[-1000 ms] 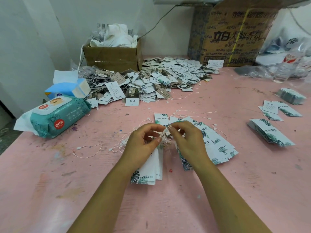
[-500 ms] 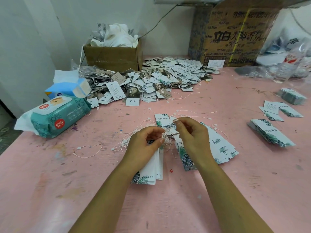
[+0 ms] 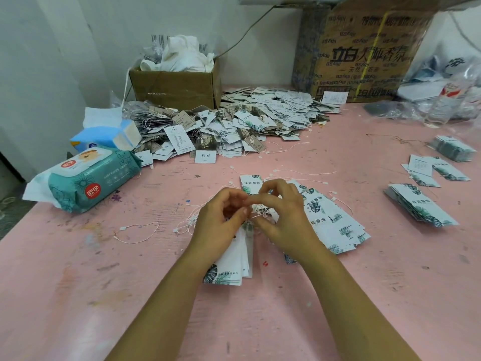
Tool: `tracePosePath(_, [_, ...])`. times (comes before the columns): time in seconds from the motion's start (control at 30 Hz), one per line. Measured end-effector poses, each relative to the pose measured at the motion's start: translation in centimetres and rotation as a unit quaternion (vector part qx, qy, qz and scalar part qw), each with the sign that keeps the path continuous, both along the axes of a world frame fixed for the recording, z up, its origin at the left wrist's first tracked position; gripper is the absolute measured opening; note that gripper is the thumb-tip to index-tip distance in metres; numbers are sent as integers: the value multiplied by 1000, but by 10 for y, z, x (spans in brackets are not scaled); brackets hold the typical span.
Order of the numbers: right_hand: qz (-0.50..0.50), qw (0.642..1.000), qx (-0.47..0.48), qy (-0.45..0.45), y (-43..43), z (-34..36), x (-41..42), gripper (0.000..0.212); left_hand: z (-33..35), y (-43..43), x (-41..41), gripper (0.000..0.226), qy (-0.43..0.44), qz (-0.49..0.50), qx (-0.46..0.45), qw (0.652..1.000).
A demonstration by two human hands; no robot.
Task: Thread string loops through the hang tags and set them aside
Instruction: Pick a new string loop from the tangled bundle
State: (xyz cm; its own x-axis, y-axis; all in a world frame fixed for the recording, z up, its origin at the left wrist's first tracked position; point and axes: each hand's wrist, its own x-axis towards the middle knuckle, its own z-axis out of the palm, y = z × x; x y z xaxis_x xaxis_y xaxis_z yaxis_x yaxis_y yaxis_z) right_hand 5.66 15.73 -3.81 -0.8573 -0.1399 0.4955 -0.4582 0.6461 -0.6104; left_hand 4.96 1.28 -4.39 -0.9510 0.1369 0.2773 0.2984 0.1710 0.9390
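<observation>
— What do the hang tags [image 3: 231, 264] look like?
— They are white cards with dark green leaf prints and a line of dark characters. The left hand [image 3: 221, 222] grips a small stack of them, thumb and fingers curled round its top end. The lower end sticks out below the wrist, toward the body, and lies on the pink surface [image 3: 78, 295].
— And the right hand [image 3: 285, 217]?
— It pinches a thin white string [image 3: 256, 217] between thumb and forefinger, right against the left fingertips, over the top of the stack.
— Does the string pass through a hole?
— I cannot tell. The fingers cover the hole and the string's ends, and the tangle there is too fine to make out.
— Any more tags nearby?
— A fanned row of tags [image 3: 335, 225] lies just right of the right hand, partly under it. A loose loop [image 3: 138, 234] lies left of the left hand, well apart.
— Is there room to move?
— There is bare pink surface on the near side of both hands and out to the left. Beyond the hands sits a big heap of tags [image 3: 247, 123], with a pack of wipes [image 3: 91, 178] at the surface's left edge. Well to the right lies a neat pile [image 3: 421, 207], and the frame cuts the surface off past it.
</observation>
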Motion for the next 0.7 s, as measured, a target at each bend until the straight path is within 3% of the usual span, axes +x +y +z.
tracePosePath(0.27, [-28,999,8,37,-2,-2,-2,13,1,0,0,34,-11,-4,1,1000])
tracePosePath(0.43, [2,1000,-10,11,-1,0,-1,2,3,0,1,35,-12,3,-14,1000])
tracePosePath(0.6, [1,998,-66,-24,1,-1,0,8,5,0,2,32,-5,11,-35,999])
tracePosePath(0.7, [1,998,-51,-22,3,-1,-1,17,6,-1,4,27,-4,17,-60,998])
